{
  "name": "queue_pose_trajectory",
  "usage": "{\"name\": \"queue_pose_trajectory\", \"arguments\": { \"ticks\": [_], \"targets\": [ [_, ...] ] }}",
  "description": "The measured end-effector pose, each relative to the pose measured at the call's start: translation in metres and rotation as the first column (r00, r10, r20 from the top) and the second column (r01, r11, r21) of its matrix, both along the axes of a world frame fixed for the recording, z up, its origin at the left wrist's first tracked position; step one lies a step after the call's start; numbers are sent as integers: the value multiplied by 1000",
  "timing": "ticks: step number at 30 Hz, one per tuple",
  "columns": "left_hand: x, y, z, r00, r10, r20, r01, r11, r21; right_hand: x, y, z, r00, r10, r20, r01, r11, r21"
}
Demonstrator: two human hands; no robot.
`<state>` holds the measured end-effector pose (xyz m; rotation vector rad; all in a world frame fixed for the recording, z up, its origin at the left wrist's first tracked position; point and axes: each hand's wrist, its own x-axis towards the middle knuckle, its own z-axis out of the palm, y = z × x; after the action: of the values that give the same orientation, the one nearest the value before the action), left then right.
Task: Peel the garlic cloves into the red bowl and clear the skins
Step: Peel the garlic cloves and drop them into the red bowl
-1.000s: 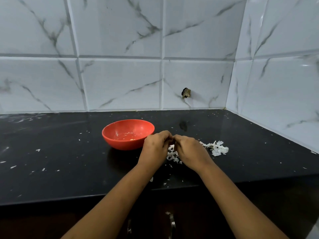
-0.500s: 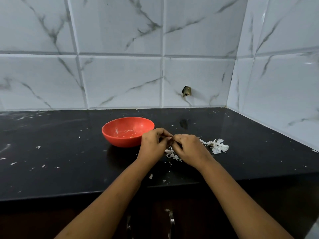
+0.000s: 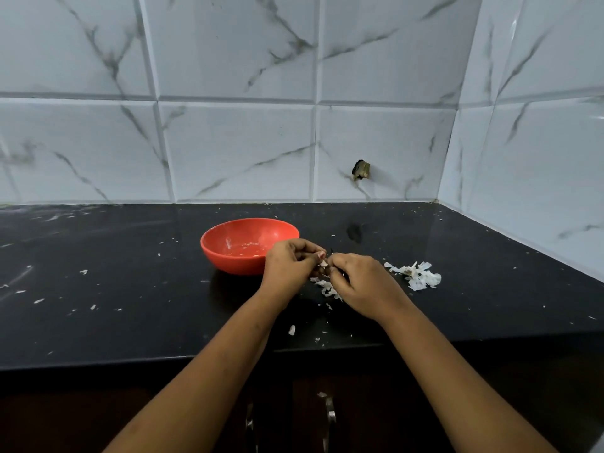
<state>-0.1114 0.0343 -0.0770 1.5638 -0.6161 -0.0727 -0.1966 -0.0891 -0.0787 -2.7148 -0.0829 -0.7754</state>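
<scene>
We pinch a clove (image 3: 323, 263) between both hands — left hand (image 3: 292, 263) and right hand (image 3: 361, 282) with fingertips pressed together on it — just right of the bowl (image 3: 228, 253). Skins (image 3: 416, 275) lie right, more under our hands, on the counter (image 3: 130, 289).

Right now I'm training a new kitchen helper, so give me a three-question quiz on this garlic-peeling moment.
1. True or false: the red bowl stands to the right of both hands.
2. What are the left hand and right hand pinching between them?
3. Where does the biggest heap of skins lie? A) in the bowl B) on the counter, right of the hands C) on the floor

Key: 1 false; 2 a garlic clove; 3 B
</scene>
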Motion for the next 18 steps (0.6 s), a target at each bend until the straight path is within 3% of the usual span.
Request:
{"name": "queue_pose_trajectory", "arguments": {
  "ticks": [4,13,18],
  "targets": [
    [-3,0,0,999,8,44,-10,999,53,1,-1,-3,999,-36,15,37,997,-71],
    [3,1,-3,999,22,-50,-19,998,65,6,-3,-7,986,-7,165,66,932,-357],
    [4,0,-5,997,23,-67,-19,998,61,9,-5,-8,982,17,188,56,924,-378]
  ]
}}
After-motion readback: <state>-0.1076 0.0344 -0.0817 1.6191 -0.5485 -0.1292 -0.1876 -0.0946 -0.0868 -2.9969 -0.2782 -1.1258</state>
